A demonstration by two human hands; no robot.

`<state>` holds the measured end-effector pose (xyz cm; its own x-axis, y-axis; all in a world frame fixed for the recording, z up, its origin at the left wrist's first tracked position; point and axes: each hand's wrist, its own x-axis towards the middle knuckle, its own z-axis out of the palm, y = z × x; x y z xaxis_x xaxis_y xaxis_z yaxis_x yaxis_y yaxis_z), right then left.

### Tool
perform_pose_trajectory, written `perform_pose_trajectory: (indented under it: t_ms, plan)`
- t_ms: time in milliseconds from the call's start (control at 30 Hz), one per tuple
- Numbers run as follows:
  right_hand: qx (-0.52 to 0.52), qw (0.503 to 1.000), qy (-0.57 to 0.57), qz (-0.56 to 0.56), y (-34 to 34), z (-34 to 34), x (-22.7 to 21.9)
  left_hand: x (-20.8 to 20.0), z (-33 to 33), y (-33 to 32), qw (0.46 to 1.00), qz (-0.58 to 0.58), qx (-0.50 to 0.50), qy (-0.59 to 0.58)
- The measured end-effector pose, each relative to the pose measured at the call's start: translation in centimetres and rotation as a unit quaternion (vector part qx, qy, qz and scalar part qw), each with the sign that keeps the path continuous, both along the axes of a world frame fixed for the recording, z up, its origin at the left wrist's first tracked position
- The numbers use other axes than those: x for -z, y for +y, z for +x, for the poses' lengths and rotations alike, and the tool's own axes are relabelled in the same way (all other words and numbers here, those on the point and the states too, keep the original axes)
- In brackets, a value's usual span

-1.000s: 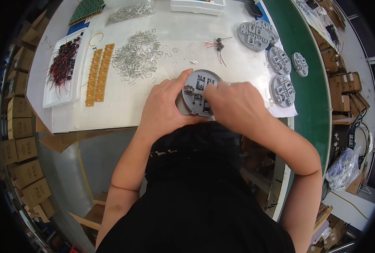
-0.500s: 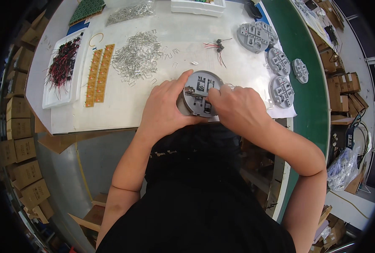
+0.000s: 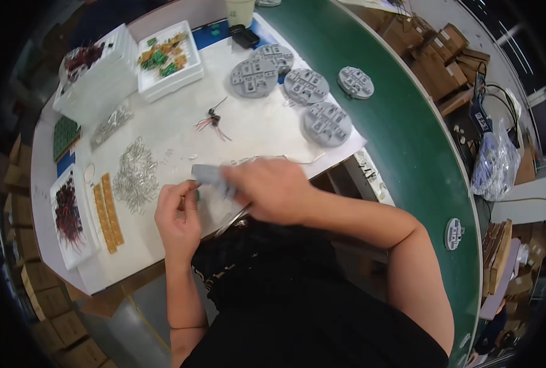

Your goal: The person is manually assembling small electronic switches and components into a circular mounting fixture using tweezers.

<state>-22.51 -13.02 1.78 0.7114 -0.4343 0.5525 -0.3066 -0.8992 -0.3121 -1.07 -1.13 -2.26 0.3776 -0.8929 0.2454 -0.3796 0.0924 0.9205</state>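
Note:
My right hand (image 3: 276,191), blurred by motion, grips a grey round plastic housing (image 3: 207,174) that is tilted and smeared, above the table's near edge. A slim metal tool (image 3: 233,219) sticks out below the same hand; its kind is too blurred to tell. Just to the left, my left hand (image 3: 181,214) is closed in a pinch, with a small green piece (image 3: 197,195) at its fingertips. The fingertips lie close beside the housing. Behind them, black parts with red wires (image 3: 212,118) lie on the white table.
Several grey round housings (image 3: 327,124) stand at the right, one on the green surface (image 3: 396,147). Left lie a heap of metal U-shaped pins (image 3: 135,175), yellow board strips (image 3: 107,211) and a white tray (image 3: 80,248) of wired parts. Foam boxes (image 3: 172,86) stand behind.
The view has turned toward the right. My left hand has let go of the housing and pinches a small green piece. My right hand now carries the housing, tilted.

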Motion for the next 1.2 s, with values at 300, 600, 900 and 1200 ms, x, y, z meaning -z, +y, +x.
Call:
perform_pose_trajectory:
  t_ms: [300, 600, 900, 1200]
  plan:
    - [0.636, 0.761, 0.031, 0.122, -34.1, -36.7, 3.9, -0.2, 1.4, 0.0, 0.995, 0.044, -0.085, 0.035]
    - [0.358, 0.908, 0.113, 0.184, -20.0, -19.1, -0.3, 1.3, 3.1, 1.5, 0.999, -0.015, -0.03, 0.031]
    - [0.113, 0.976, 0.062, 0.178, -14.3, -12.7, -6.3, -0.1, 2.4, 3.5, 0.991, 0.007, -0.09, 0.103]
    - [-0.214, 0.946, 0.143, 0.198, -8.5, 5.3, -2.8, -1.4, 1.5, 1.9, 0.983, 0.025, 0.008, -0.181]
